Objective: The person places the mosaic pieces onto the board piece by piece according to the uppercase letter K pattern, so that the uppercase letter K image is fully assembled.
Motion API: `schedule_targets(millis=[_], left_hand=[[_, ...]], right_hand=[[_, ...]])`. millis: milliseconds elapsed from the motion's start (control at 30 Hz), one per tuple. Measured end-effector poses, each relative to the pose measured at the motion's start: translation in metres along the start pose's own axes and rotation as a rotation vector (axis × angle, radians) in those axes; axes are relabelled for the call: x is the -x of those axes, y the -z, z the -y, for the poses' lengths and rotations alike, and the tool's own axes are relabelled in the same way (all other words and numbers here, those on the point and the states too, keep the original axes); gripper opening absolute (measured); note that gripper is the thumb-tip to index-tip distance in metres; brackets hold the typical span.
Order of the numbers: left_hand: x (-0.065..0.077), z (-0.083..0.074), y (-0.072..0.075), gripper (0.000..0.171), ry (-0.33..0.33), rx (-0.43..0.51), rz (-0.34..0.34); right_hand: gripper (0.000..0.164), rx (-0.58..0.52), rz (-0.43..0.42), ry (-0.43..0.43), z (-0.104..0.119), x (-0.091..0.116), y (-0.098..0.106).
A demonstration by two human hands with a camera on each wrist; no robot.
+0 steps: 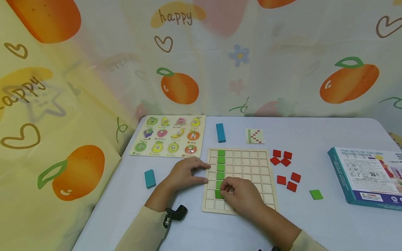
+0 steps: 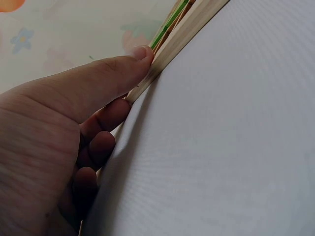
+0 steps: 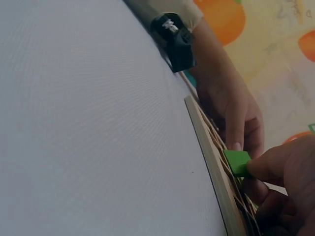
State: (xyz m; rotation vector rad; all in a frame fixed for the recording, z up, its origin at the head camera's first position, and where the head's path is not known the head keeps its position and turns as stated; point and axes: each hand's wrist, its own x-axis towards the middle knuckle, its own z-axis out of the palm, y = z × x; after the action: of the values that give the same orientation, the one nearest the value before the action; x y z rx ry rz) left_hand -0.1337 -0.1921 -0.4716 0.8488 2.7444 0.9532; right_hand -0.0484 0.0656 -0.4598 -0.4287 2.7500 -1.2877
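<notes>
A square wooden grid board (image 1: 246, 169) lies on the table, with several green tiles (image 1: 221, 167) in its second column from the left. My right hand (image 1: 243, 195) pinches one green tile (image 3: 237, 163) between thumb and fingers. That tile is tilted over the column's lower part, beneath the last seated tile. My left hand (image 1: 186, 172) touches the board's left edge with thumb and forefinger set apart. In the left wrist view, its thumb (image 2: 108, 76) rests against the wooden rim (image 2: 182, 37), and the other fingers bend below.
Several red tiles (image 1: 281, 180) and a loose green tile (image 1: 316, 194) lie right of the board. Behind it are a small pattern card (image 1: 255, 136) and a blue block (image 1: 221, 132). Another blue block (image 1: 150, 179), a fruit puzzle board (image 1: 169, 136) and a box (image 1: 364, 174) flank it.
</notes>
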Motion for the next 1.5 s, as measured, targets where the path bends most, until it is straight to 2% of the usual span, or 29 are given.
schedule_targets(millis=[533, 667, 967, 1067, 1367, 1500], left_hand=[[0.000, 0.000, 0.000, 0.047, 0.019, 0.000, 0.011], [0.000, 0.000, -0.001, 0.046, 0.025, 0.004, 0.010], [0.000, 0.001, -0.001, 0.046, 0.034, -0.004, 0.008], [0.000, 0.001, -0.002, 0.046, 0.041, -0.007, 0.006], [0.000, 0.001, -0.003, 0.046, 0.046, -0.007, 0.011], [0.000, 0.001, -0.003, 0.046, 0.046, -0.007, 0.009]], right_hand=[[0.021, 0.128, 0.044, 0.035, 0.000, 0.003, 0.001], [0.020, 0.108, 0.060, 0.042, 0.000, 0.003, 0.004], [0.020, -0.030, 0.078, 0.024, -0.003, 0.008, 0.019], [0.020, -0.033, 0.066, -0.001, -0.004, 0.011, 0.025], [0.021, -0.068, -0.028, -0.147, -0.017, 0.028, 0.055], [0.024, -0.074, -0.077, -0.176, -0.026, 0.036, 0.070]])
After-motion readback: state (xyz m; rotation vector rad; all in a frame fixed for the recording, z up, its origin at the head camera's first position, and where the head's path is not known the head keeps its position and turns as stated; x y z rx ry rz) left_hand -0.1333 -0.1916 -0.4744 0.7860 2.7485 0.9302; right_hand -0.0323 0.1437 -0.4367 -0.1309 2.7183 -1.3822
